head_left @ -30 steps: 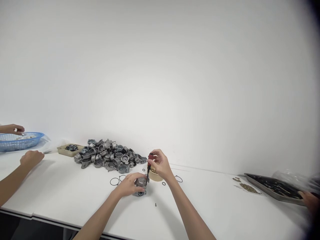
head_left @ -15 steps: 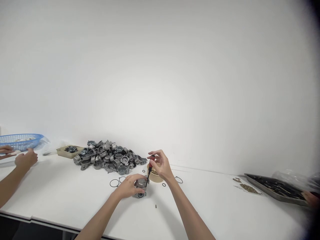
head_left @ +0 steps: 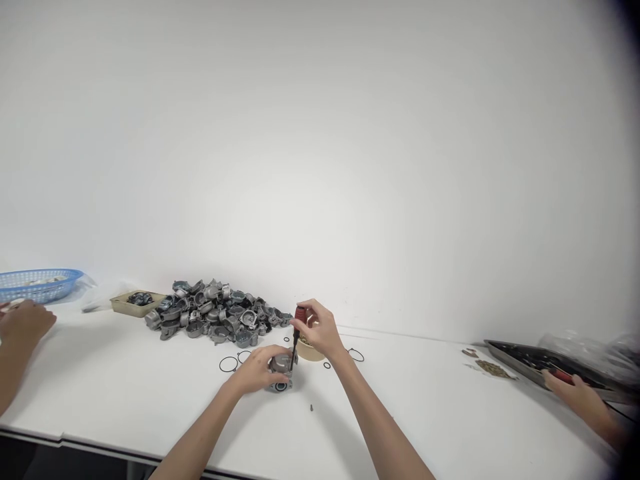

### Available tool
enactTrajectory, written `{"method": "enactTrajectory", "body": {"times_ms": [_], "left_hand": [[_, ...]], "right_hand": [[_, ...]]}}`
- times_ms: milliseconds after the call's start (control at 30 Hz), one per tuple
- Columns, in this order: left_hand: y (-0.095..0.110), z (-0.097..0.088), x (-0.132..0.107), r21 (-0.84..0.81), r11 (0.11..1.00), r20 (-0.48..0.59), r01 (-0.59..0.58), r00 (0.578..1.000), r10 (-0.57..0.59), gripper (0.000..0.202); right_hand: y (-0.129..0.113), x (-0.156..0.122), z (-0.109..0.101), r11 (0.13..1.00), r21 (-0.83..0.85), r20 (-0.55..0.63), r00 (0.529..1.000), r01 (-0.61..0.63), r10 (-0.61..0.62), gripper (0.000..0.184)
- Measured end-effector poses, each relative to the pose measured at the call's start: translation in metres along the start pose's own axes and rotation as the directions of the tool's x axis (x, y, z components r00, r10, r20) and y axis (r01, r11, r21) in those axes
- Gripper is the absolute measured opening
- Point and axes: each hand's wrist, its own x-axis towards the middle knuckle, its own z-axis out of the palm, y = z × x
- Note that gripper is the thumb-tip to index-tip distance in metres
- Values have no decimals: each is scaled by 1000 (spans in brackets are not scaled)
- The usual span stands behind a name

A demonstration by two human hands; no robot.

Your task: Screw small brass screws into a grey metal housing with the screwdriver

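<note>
My left hand [head_left: 259, 371] is closed around a grey metal housing [head_left: 281, 364] that rests on the white table, a round dark-rimmed opening on its near side. In my right hand [head_left: 321, 331] is a screwdriver [head_left: 300, 315] with a red handle, gripped between fingers and thumb. Its dark shaft slants down to the right side of the housing, where the tip meets the part; the screw head there is too small to make out. One loose screw [head_left: 311, 407] stands on the table in front. Behind my right hand is a round tan bowl [head_left: 315, 356] of small brass-coloured pieces.
A heap of grey metal housings [head_left: 215, 313] lies behind to the left, beside a tan tray [head_left: 120, 306] of dark parts and a blue basket [head_left: 65, 285]. Black rings [head_left: 229, 364] lie about. Co-workers' hands are at far left and near the dark tray [head_left: 515, 359] at right.
The screwdriver stands slightly more upright, its tip still at the housing. At right, a co-worker's hand with a red-handled tool has come further into view; the left co-worker's hands have shifted left.
</note>
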Motion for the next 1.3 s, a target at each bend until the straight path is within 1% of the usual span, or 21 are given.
{"method": "enactTrajectory", "body": {"times_ms": [67, 133, 200, 300, 367, 433, 467, 500, 600, 633, 700, 767, 800, 867, 933, 1000, 1067, 1133, 1167, 1233, 1300], "left_hand": [[-1, 0, 0, -6, 1000, 0, -5, 1000, 5, 52], [-2, 0, 0, -8, 1000, 2, -19, 1000, 19, 52], [-3, 0, 0, -4, 1000, -2, -26, 1000, 26, 52], [-4, 1, 1, 4, 1000, -16, -9, 1000, 9, 52], [-3, 0, 1, 15, 1000, -14, 4, 1000, -3, 51], [-1, 0, 1, 35, 999, -12, 13, 1000, -12, 51], [0, -1, 1, 43, 999, -10, 13, 1000, -12, 51], [1, -1, 1, 48, 999, -9, 11, 1000, -11, 51], [3, -1, 0, 44, 999, -13, 3, 1000, -2, 50], [3, -1, 0, 44, 999, -13, 1, 1000, 0, 50], [3, -1, 1, 52, 999, -8, -5, 1000, 6, 50], [2, -1, 1, 61, 998, -7, -9, 1000, 10, 50], [2, -1, 1, 66, 998, -10, -8, 1000, 9, 50], [2, 0, 1, 80, 997, -17, 0, 1000, 2, 51], [2, 0, 1, 98, 995, -25, 3, 1000, -1, 52], [2, 0, 1, 116, 993, -37, 2, 999, 2, 50], [1, 0, 1, 132, 991, -40, 0, 999, 5, 49], [1, 1, 2, 149, 989, -39, -12, 999, 18, 50], [1, 1, 2, 159, 987, -40, -20, 999, 27, 50], [2, 1, 3, 186, 982, -48, -34, 998, 43, 50], [3, 1, 3, 213, 976, -57, -38, 997, 51, 48]], "right_hand": [[3, 0, 1, 997, 73, 8, 1000, 5, -6, 22], [5, 1, 1, 989, 146, 16, 999, -36, 34, 20], [6, 2, 1, 993, 101, -17, 998, -66, 68, 21], [5, 3, -1, 999, -32, -62, 998, -25, 23, 24], [4, 2, -1, 1000, -3, -14, 1000, 23, -23, 25], [4, 0, -1, 996, 84, 65, 997, 34, -39, 30], [4, -1, -1, 994, 102, 85, 996, 31, -40, 33], [5, -2, 0, 995, 91, 81, 996, 29, -36, 34], [8, -3, 1, 999, -20, -12, 999, 34, -34, 30], [9, -3, 1, 999, -20, -15, 999, 37, -37, 29], [11, -4, 1, 998, 66, 32, 999, 23, -25, 32], [12, -5, 1, 990, 140, 80, 997, -18, 7, 37], [13, -5, 1, 990, 136, 78, 997, -39, 28, 38], [13, -5, 1, 996, 75, 41, 998, -57, 54, 40], [13, -5, 1, 998, 58, 44, 999, -32, 30, 42], [14, -5, 1, 990, 141, 104, 995, -13, -2, 42], [13, -3, 1, 978, 204, 152, 988, -39, 8, 42], [12, -2, 0, 987, 148, 136, 990, -56, 36, 42], [11, -2, 0, 996, 83, 113, 993, -44, 34, 41], [8, -1, -1, 1000, -23, 84, 996, 14, -12, 40], [5, -2, -1, 998, -8, 107, 993, 57, -56, 39]]}}
